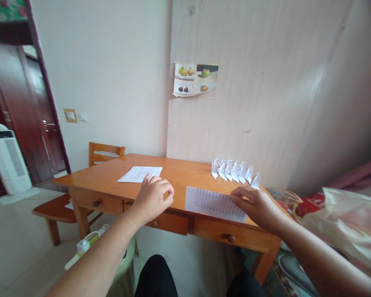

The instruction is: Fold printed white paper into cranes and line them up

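Along the counter's (pixel 176 167) front edge, a printed sheet (pixel 213 202) is lying, presumably for reach; your left hand (pixel 156 196) is hovering released, empty; your right hand's (pixel 256 202) grip isn't showing clearly.

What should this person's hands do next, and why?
Probably bring the left hand across to the left end of the printed sheet, to help steady it. The left hand appears to hold nothing, while the right hand is at the sheet's right side; whether it grips the paper is hard to tell.
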A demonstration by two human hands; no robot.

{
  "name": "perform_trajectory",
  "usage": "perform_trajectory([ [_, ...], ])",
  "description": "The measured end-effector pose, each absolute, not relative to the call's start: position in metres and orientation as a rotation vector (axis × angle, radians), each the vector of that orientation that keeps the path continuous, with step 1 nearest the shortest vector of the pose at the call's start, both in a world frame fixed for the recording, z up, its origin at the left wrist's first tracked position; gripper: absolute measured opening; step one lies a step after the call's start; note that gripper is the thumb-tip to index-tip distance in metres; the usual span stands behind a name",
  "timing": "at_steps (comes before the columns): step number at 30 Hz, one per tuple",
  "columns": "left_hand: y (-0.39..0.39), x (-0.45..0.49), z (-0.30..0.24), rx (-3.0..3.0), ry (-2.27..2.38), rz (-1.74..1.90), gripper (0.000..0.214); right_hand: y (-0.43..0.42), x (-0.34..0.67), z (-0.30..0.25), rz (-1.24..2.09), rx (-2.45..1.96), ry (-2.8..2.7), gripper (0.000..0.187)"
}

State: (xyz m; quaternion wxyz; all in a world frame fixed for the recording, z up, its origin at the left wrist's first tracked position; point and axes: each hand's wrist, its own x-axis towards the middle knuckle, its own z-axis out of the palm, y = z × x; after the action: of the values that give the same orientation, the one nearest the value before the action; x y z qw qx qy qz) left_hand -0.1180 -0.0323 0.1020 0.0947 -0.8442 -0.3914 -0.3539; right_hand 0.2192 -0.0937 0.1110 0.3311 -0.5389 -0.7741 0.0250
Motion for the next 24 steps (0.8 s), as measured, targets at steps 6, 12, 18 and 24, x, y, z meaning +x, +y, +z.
perform_trajectory([
  [6, -0.033, -0.097, 0.095, -2.521, -1.069, -1.219, 0.012, -0.086, 0.217, 0.1, 0.317, -1.474, -1.858, 0.025],
  [12, -0.038, -0.059, 0.101, -2.703, -0.987, -1.192, 0.029, -0.08, 0.213, 0.097, 0.636, -1.416, -1.837, 0.023],
  [18, -0.024, -0.026, 0.097, -3.014, -1.097, -1.121, 0.015, -0.076, 0.214, 0.098, 0.775, -1.392, -1.804, 0.025],
  [24, -0.004, -0.015, 0.078, -3.265, -1.578, -1.719, 0.017, -0.062, 0.229, 0.088, 0.772, -1.269, -1.47, 0.035],
])
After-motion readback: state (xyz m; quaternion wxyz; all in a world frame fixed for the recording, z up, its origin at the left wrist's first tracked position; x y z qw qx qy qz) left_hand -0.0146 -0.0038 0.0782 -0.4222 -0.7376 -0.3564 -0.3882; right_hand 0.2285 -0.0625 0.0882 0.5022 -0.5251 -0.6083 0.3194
